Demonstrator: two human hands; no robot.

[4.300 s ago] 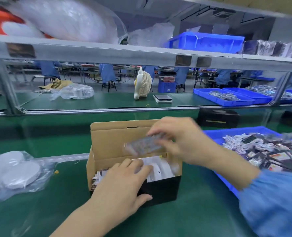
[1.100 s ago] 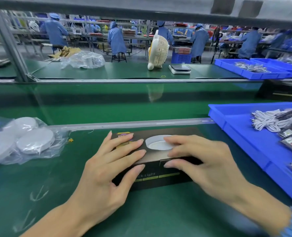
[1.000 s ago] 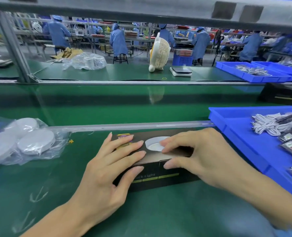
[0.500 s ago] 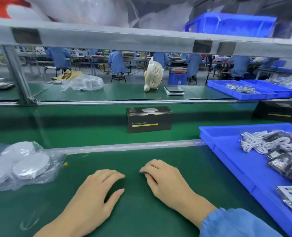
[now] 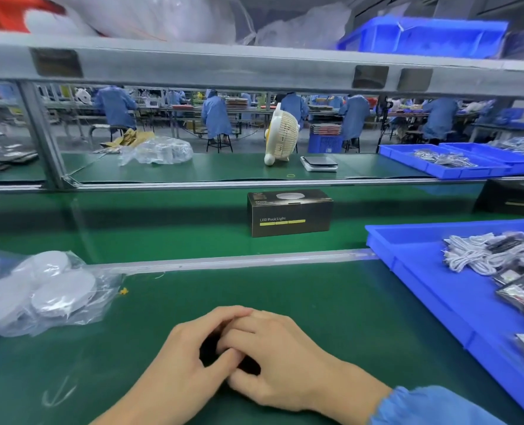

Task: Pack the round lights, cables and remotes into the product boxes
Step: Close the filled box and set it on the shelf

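My hands meet low on the green mat, left hand (image 5: pixel 181 360) and right hand (image 5: pixel 273 348) with fingers loosely curled against each other, holding nothing. The closed LED puck light box (image 5: pixel 290 213) sits well beyond them on the conveyor belt (image 5: pixel 162 228), long axis crosswise. Bagged round lights (image 5: pixel 39 296) lie left of the box, nearer my left hand; the cables (image 5: pixel 481 253) in the blue tray (image 5: pixel 432 289) lie right of it.
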